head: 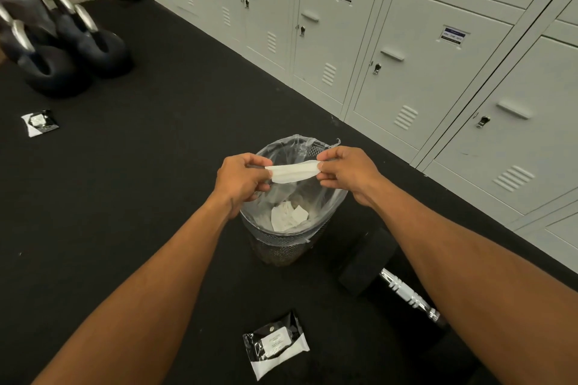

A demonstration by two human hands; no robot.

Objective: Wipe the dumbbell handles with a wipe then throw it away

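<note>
Both hands, left (240,178) and right (345,170), pinch the wipe (294,172) stretched lengthwise left-to-right over the bin (281,244).

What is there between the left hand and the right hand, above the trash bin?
In the head view, a white wipe, folded into a strip, spans between them: the left hand pinches one end, the right hand the other, above the bin.
</note>
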